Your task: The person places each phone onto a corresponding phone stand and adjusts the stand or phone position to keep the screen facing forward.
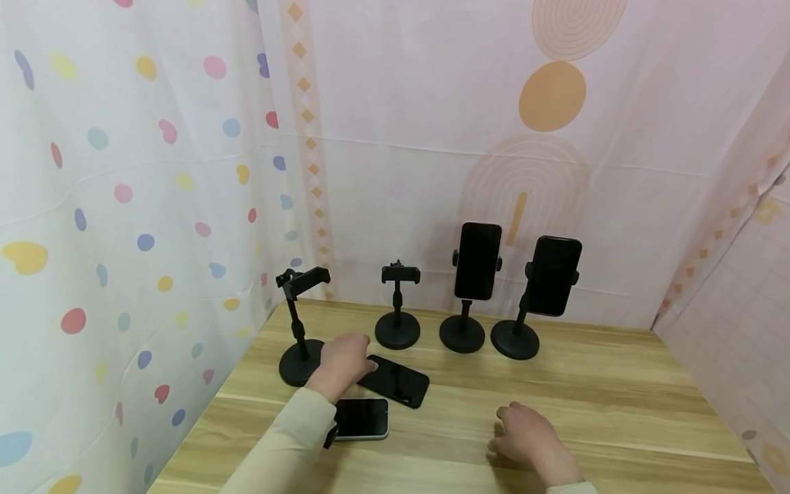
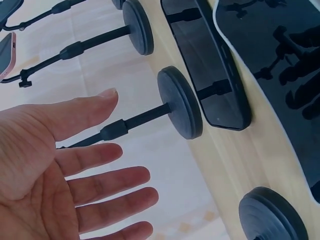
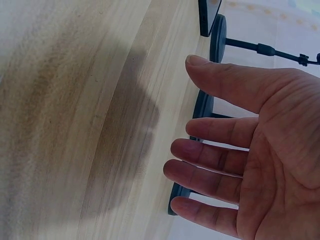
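My left hand (image 1: 341,365) hovers over the table near a dark phone (image 1: 400,381) that lies face up. In the left wrist view its fingers are spread and relaxed, with nothing in them. Closer to me, partly covered by the left sleeve and wrist, lies another phone (image 1: 364,417) with a light edge. An unloaded black phone stand (image 1: 297,328) rises just beyond the left hand, and a second unloaded stand (image 1: 398,329) is to its right. Over the bare wood at right is my right hand (image 1: 527,436), its fingers loosely extended and holding nothing in the right wrist view.
Two more black stands (image 1: 461,335) (image 1: 516,339) at the back each hold an upright phone (image 1: 478,261) (image 1: 555,276). Patterned curtains (image 1: 401,137) hang behind and beside the wooden table (image 1: 617,391).
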The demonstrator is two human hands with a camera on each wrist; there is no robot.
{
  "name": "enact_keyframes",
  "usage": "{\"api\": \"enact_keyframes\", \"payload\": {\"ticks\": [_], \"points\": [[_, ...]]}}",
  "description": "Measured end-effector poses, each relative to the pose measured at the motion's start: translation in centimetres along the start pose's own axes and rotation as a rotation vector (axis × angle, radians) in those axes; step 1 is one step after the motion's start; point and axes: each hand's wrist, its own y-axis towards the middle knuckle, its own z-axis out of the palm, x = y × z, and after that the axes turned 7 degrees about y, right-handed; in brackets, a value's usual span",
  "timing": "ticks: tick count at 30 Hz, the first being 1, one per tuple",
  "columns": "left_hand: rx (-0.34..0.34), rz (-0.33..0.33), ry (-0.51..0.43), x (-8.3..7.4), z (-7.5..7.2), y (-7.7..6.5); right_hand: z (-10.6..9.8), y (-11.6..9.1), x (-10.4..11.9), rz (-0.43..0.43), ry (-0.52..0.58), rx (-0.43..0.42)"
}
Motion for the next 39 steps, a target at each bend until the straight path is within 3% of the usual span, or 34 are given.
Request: {"api": "enact_keyframes", "payload": {"ticks": [30, 33, 39], "points": [[-0.163, 0.013, -0.015, -1.8, -3.7, 2.7, 0.1, -0.1, -0.1, 0.007, 0.026, 0.004], [-0.198, -0.001, -0.014, -2.1, -4.2, 3.1, 0.2, -0.1, -0.3, 0.004, 0.022, -0.001], [-0.331, 0.015, -0.022, -2.8, -5.0, 4.2, 0.3, 0.0, -0.4, -0.003, 0.012, -0.009]]}}
